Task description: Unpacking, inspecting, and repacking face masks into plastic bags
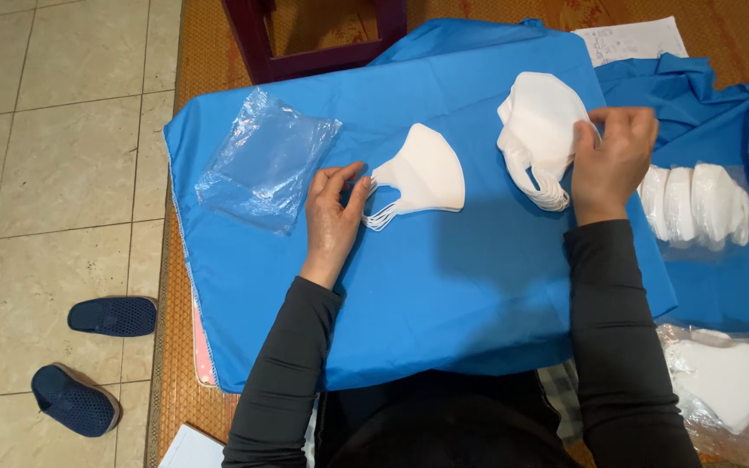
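Note:
A small stack of folded white face masks (426, 173) lies on the blue cloth (444, 286) in front of me. My left hand (333, 217) rests on the cloth with its fingertips touching the ear loops at the left end of that stack. My right hand (613, 160) pinches the right edge of a thicker pile of white masks (541, 130) farther right. A bundle of clear plastic bags (266, 160) lies to the left of my left hand.
Bagged white masks (695, 204) lie on blue cloth at the right, more bagged masks (721, 377) at the lower right. A white paper sheet (635, 39) is at the top. Dark stool legs (305, 43) stand beyond the cloth. Two blue slippers (88, 355) sit on tiled floor left.

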